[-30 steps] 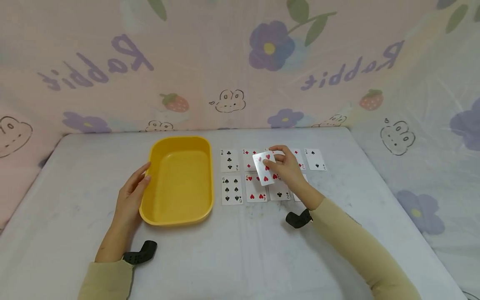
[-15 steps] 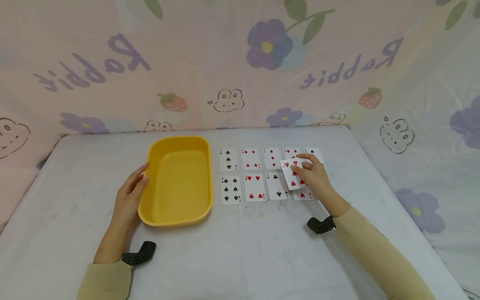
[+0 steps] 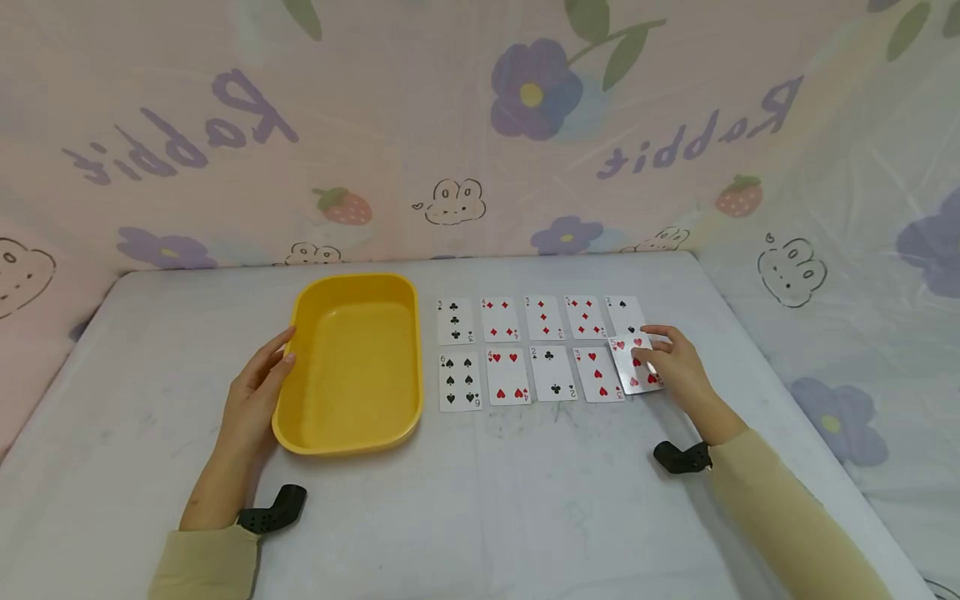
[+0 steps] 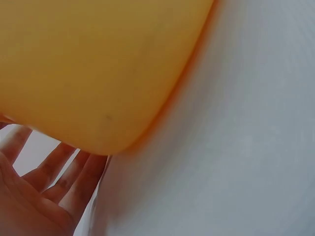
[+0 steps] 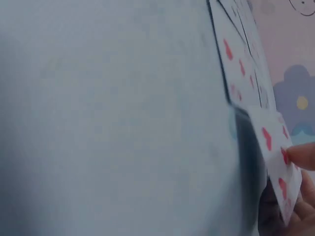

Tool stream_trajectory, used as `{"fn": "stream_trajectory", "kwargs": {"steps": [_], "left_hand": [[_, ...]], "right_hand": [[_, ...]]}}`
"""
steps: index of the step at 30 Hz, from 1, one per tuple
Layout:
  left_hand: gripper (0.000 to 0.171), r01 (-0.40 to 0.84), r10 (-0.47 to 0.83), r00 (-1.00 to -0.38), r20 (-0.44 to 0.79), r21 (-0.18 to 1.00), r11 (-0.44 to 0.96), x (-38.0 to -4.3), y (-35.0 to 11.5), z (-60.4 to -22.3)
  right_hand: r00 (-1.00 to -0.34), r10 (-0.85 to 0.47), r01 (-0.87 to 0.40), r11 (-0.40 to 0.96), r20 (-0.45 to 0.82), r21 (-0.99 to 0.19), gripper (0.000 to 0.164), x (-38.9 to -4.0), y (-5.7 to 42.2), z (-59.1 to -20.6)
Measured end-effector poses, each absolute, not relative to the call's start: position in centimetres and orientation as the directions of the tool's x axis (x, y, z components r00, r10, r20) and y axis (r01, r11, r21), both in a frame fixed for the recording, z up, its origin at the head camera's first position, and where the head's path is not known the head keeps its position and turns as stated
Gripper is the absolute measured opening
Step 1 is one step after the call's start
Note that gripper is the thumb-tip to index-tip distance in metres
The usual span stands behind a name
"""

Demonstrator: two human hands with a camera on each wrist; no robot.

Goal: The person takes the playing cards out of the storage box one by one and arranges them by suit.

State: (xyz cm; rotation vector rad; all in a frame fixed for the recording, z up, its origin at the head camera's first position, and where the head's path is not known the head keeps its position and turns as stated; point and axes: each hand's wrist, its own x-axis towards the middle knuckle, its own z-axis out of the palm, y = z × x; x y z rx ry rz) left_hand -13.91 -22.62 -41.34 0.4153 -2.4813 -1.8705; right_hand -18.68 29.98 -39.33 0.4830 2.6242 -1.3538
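Note:
My right hand (image 3: 686, 375) pinches a five of hearts playing card (image 3: 627, 373) between thumb and fingers at the right end of the front row. In the right wrist view this card (image 5: 273, 147) is tilted, its far edge close by the neighbouring three of hearts (image 5: 238, 66). Just behind it lies the two of spades (image 3: 623, 310), partly covered by the held card in the head view. My left hand (image 3: 251, 396) rests against the left side of a yellow tray (image 3: 356, 375); the left wrist view shows its fingers (image 4: 81, 182) extended along the tray's outer wall.
Two rows of face-up cards lie right of the tray, among them a three of clubs (image 3: 453, 322) and a six of spades (image 3: 460, 382). A white cloth (image 3: 480, 517) covers the table. A patterned curtain (image 3: 390, 100) hangs behind it.
My right hand has carried the five of hearts rightward, from above the middle of the rows to the front row's right end, uncovering cards it had overlapped. My left hand stays at the tray.

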Motion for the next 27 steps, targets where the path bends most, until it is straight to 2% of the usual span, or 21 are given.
{"fn": "stream_trajectory", "kwargs": {"steps": [7, 13, 19, 23, 27], "left_hand": [[0.048, -0.157, -0.191, -0.977, -0.097, 0.932, 0.327, -13.8, -22.8, -41.2], [0.049, -0.116, -0.147, -0.987, -0.063, 0.915, 0.385, -13.7, -23.1, -40.9], [0.054, -0.066, -0.083, -0.996, -0.03, 0.872, 0.486, -14.1, -23.7, -40.0], [0.052, 0.038, -0.061, -0.994, 0.094, 0.795, 0.605, -14.2, -23.8, -39.3], [0.046, 0.138, -0.056, -0.966, 0.254, 0.683, 0.717, -14.0, -23.7, -37.9]], "right_hand": [[-0.952, 0.185, 0.306, 0.597, -0.243, -0.742, 0.061, -18.1, 31.9, -39.8], [-0.978, 0.151, 0.207, 0.742, -0.142, -0.638, 0.056, -17.7, 31.9, -40.1], [-0.98, 0.16, 0.198, 0.784, -0.117, -0.589, 0.055, -17.9, 31.3, -40.0], [-0.986, 0.151, 0.164, 0.784, -0.073, -0.599, 0.05, -18.2, 30.3, -39.4], [-0.992, 0.109, 0.043, 0.784, 0.069, -0.619, 0.041, -18.4, 28.5, -38.6]]}}
